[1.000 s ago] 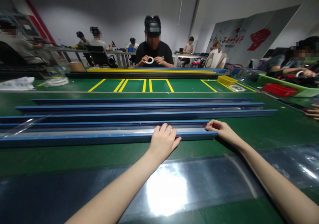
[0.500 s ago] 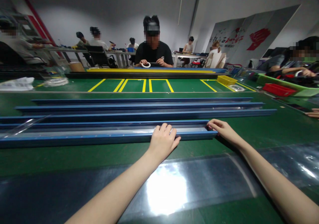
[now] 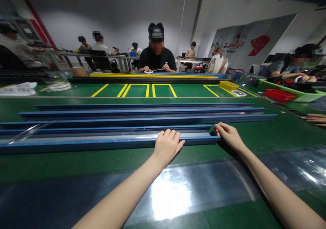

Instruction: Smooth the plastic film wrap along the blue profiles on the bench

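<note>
A long blue channel strip lies across the green table in front of me, with clear film in its trough. My left hand rests on its near wall, fingers hooked over the edge and thumb on my side. Just past the strip's right end is my right hand, thumb and fingers pinched together. A small dark bit shows at those fingertips; what it is I cannot make out. Toward the left end, a narrow strip of clear film lies slantwise over the channel.
More blue channel strips lie behind. A wide clear sheet covers the near table. Across the table, a person in black holds a white ring. At right are a red tray, a green bin and another person's hand.
My right hand has moved slightly off the strip's right end, fingertips now just beyond it. My left hand stays on the near wall. The whole view has shifted a little.
</note>
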